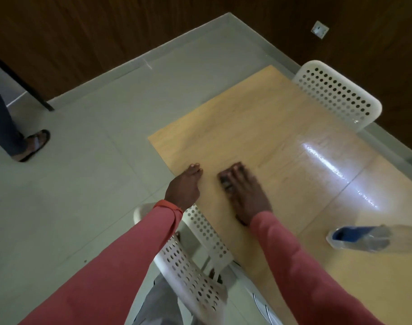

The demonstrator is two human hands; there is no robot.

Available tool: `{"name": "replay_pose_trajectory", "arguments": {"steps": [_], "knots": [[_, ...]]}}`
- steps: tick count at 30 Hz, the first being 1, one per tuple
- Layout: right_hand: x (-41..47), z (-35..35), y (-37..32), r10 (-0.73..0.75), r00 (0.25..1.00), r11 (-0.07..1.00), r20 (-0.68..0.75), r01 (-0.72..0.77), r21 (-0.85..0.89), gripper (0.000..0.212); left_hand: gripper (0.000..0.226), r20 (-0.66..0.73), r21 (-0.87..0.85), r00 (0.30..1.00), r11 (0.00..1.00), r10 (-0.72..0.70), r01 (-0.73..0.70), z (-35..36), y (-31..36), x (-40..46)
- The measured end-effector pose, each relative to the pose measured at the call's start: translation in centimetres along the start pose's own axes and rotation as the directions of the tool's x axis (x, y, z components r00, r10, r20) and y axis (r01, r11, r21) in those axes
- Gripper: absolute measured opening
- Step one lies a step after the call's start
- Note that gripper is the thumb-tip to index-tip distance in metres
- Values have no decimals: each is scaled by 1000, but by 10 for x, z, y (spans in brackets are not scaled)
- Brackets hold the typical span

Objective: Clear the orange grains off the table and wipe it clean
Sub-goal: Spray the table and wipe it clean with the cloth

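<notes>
Head view: right hand [244, 195] presses cloth [226, 181] on table [258, 127].

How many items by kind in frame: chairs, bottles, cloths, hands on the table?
White perforated chairs: 2, one at the far side, one at the near edge
Clear plastic bottle with blue label, lying on the table: 1
Dark cloth under the right hand: 1
Hands: 2, counting the left hand at the table edge
Total: 6

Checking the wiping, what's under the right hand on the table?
A dark cloth shows beneath the right hand's fingers, pressed flat on the table; most of it is covered.
</notes>
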State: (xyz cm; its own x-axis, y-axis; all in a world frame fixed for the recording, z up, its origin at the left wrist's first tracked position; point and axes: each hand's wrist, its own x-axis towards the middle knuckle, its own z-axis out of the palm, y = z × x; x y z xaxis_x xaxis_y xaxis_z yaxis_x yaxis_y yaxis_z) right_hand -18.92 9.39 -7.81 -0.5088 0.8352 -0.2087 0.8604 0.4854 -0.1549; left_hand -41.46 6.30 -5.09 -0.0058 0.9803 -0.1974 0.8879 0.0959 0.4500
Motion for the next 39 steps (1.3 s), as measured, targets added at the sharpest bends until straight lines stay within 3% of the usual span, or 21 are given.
{"name": "replay_pose_trajectory", "arguments": {"steps": [3,5,9,12,15,18,21,24,26,30,32,33,36,39], "knots": [[-92,22,-23,-198,980,980,-12,197,-19,58,63,30,-9,999,999,45,-44,6,13,6],[-145,28,-8,-182,982,983,-55,184,17,57,63,36,-17,998,998,57,-56,12,23,6],[-154,16,48,38,998,996,-49,-34,78,57,61,23,-4,998,999,53,-53,21,31,7],[-98,-1,66,330,941,942,-80,-322,98,66,61,41,14,997,998,65,-66,21,31,8],[-31,-22,58,430,902,899,-41,-424,104,71,59,60,34,995,996,77,-79,17,29,10],[-12,-17,16,254,967,964,25,-256,71,62,56,40,43,994,994,98,-100,12,29,18],[-65,10,-25,23,1000,999,-21,-22,34,61,59,61,34,990,991,130,-132,7,30,34],[-101,21,-3,108,993,990,-56,-102,99,61,62,119,42,978,983,173,-179,2,36,60],[-99,12,27,296,951,951,-85,-286,115,60,60,145,47,972,980,186,-195,1,42,69],[-25,-14,116,667,736,744,-113,-653,139,64,61,246,102,947,966,208,-239,-9,51,114],[26,-32,153,766,640,639,-70,-744,196,63,71,316,144,931,960,186,-240,-13,49,139],[49,-39,161,769,635,634,-73,-744,212,63,76,339,169,924,954,178,-247,-16,47,146],[108,-53,135,639,760,765,-116,-613,198,61,89,366,227,917,940,162,-256,-28,39,170],[104,-39,67,373,924,917,-87,-352,186,60,102,399,218,910,952,112,-213,-37,33,184]]}}
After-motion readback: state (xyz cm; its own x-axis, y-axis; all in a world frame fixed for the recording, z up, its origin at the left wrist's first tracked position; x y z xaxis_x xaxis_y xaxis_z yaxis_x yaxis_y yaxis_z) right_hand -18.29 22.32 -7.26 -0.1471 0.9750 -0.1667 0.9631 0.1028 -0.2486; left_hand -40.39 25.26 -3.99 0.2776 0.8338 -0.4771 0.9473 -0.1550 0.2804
